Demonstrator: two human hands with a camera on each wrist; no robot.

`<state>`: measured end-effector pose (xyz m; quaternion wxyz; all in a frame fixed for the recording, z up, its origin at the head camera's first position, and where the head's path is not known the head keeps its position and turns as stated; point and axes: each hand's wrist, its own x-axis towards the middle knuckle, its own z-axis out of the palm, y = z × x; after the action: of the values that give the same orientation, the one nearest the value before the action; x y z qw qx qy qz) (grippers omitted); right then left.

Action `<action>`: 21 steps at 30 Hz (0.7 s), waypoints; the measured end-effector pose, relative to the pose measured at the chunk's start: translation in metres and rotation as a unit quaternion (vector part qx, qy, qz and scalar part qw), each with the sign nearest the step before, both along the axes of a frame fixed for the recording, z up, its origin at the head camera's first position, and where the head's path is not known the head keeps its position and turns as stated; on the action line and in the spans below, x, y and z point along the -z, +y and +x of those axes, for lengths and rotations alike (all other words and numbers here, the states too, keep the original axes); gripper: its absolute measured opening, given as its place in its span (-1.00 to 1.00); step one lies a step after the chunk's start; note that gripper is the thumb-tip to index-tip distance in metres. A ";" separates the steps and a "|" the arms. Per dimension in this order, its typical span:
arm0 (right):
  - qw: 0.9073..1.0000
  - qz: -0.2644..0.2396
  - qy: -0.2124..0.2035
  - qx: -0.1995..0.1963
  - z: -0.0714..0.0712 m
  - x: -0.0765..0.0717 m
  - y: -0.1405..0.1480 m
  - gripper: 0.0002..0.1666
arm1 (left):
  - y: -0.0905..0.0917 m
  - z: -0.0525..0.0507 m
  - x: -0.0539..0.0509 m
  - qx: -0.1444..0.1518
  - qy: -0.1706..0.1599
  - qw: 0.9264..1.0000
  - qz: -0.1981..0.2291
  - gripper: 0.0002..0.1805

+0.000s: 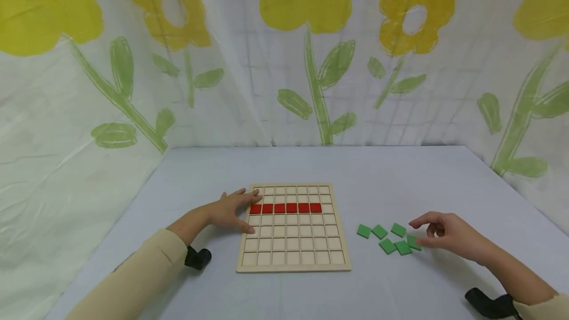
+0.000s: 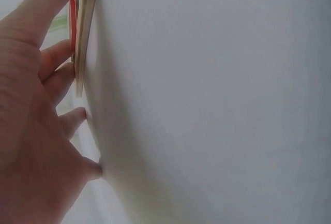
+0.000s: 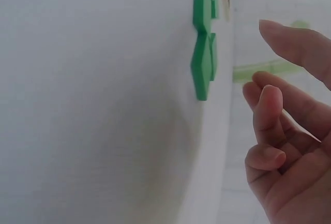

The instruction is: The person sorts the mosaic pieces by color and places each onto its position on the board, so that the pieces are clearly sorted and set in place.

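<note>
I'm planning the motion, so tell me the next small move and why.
Probably lower the right hand and pinch the nearest green tile: its fingers are parted just above the tile and hold nothing, while the left hand touches the board along its left side, likely steadying it.

Board (image 1: pixel 293 258): pale, square, gridded, flat on the table (image 1: pixel 311 298). Red tiles (image 1: pixel 291 208): six, in line along the third row from the far edge, filling all but its rightmost cell. Green tiles (image 1: pixel 387 246): six, loosely clustered flat, right of the board.
</note>
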<state>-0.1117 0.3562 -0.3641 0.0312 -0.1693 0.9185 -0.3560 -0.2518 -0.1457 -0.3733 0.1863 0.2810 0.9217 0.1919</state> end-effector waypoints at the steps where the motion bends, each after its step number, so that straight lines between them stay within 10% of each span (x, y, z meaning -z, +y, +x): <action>1: 1.000 -0.003 -0.002 0.003 0.001 0.002 0.001 -0.59 | 0.000 0.000 0.000 0.000 -0.001 1.000 0.001 -0.03; 21: 0.995 -0.044 -0.060 0.074 0.009 0.027 0.012 -0.47 | 0.001 0.002 -0.002 -0.007 -0.001 1.000 -0.002 -0.04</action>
<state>-0.1027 0.3683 -0.3909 0.0526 -0.0808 0.9085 -0.4065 -0.2493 -0.1451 -0.3712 0.1865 0.2741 0.9238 0.1914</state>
